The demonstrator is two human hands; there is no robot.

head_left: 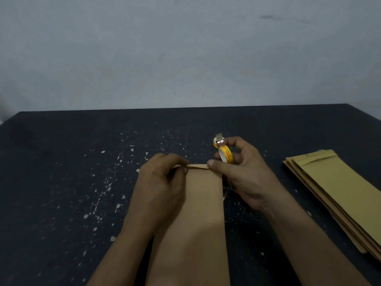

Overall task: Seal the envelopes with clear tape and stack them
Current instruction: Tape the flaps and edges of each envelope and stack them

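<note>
Mid-seal on envelope (198, 203): flat on table (61, 162), long axis pointing straight away from body, folded flap (198, 166) across the far end, square to that axis. Curled left hand (162, 186) pinching flap's left end. Curled right hand (247, 176) wrapped round tape roll (225, 156) just beyond flap's right corner, thumb (212, 163) pressing that corner down. Tape run probably right-to-left along flap: roll at start side, left pinch as anchor. Strand itself not visible. Something metallic under right palm, unidentifiable. Stack of envelopes (340, 193) well apart to the right, nearer right hand, likely the done pile.
</note>
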